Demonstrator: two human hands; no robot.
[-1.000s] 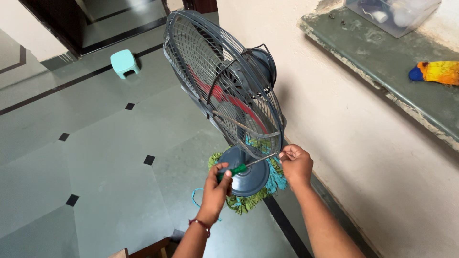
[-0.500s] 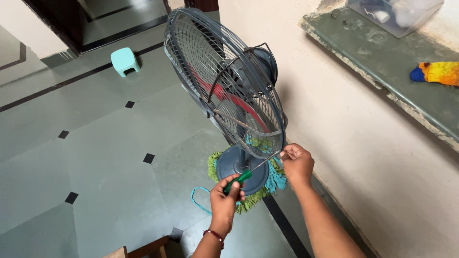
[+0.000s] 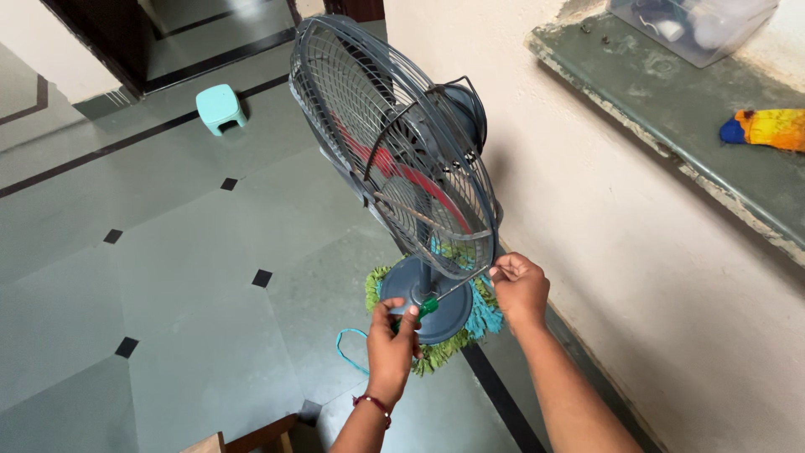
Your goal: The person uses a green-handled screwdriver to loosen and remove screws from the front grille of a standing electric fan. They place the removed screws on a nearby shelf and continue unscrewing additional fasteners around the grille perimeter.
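I am closing my left hand point(image 3: 392, 334) around the slim, stiff screwdriver point(image 3: 436, 299) by its green handle, while my right hand point(image 3: 520, 288) is pinching the light, springy fan guard's point(image 3: 394, 143) bottom rim.

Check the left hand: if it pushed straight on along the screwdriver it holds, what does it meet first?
Likely the bottom rim of the fan guard, where the screwdriver tip sits beside the right hand. The left hand points up-right; depth is unclear.

fan point(image 3: 394, 143) grey, blades red | screwdriver point(image 3: 426, 307) handle green | mat point(image 3: 436, 352) green-teal, seemingly
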